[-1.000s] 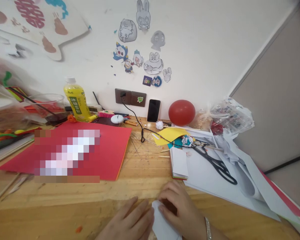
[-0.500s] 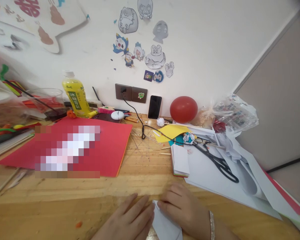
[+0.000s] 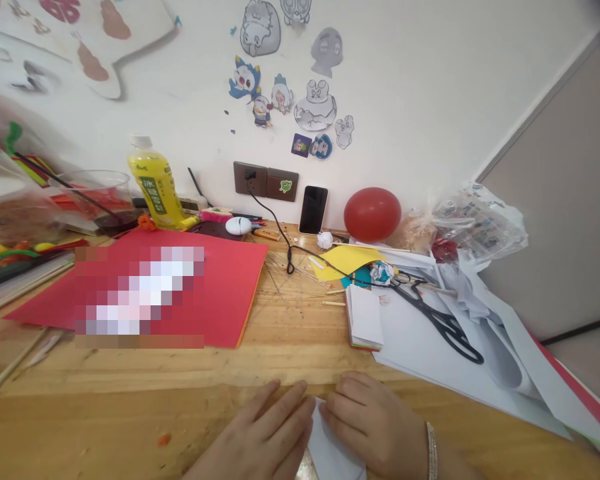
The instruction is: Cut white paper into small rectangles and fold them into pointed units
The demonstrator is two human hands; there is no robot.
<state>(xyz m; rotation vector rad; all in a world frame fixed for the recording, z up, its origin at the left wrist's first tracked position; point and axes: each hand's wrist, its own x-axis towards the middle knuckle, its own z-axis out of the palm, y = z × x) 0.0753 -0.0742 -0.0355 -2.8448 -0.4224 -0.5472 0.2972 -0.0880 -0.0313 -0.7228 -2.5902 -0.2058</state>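
A folded piece of white paper (image 3: 331, 445) lies on the wooden table at the bottom of the view, between my two hands. My left hand (image 3: 275, 430) rests beside it, fingers stretched out, their tips at the paper's left edge. On the right side, my right hand (image 3: 363, 420) has its fingers curled and presses on the paper's upper part near the pointed tip. A beaded bracelet circles the right wrist. The lower end of the paper runs out of the frame.
A stack of small white paper (image 3: 364, 317) stands ahead of my right hand, by large white sheets with black-handled scissors (image 3: 445, 327). Left lies red paper (image 3: 230, 287). Behind are a yellow bottle (image 3: 155, 183), a phone (image 3: 313, 209) and a red balloon (image 3: 373, 214).
The view has shifted slightly, so the table and wall things sit a little further right and higher. Both hands keep nearly the same pose around the paper.
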